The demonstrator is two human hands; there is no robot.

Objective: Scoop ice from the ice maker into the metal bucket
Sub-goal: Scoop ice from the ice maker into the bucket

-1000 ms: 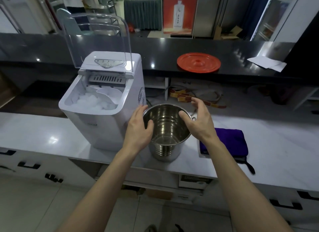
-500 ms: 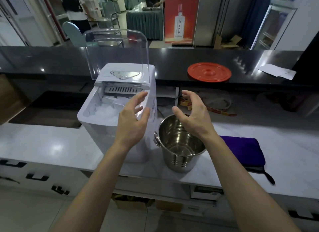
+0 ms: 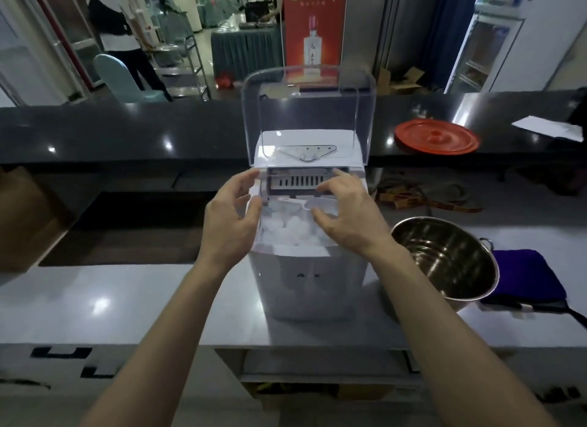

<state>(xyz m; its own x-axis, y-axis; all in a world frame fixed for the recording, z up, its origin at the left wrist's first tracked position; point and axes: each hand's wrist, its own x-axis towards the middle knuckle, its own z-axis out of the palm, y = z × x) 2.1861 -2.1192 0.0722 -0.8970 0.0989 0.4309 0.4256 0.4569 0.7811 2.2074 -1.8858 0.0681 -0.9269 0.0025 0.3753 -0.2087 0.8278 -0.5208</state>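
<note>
A white ice maker stands on the pale counter in front of me, its clear lid raised upright. Its bin holds a heap of ice with a white scoop lying at the back, partly hidden. My left hand hovers at the bin's left rim, fingers spread and holding nothing. My right hand hangs over the ice on the right, fingers loosely bent near the scoop, gripping nothing. The empty metal bucket stands right of the machine.
A purple cloth lies beside the bucket. On the raised black bar behind sit a red round lid and white papers. Cords lie on the counter behind the bucket. A dark sink recess lies to the left.
Both hands left the bucket and moved to the ice maker's open bin. My view swung left, so the machine is now centred and the bucket sits at the right.
</note>
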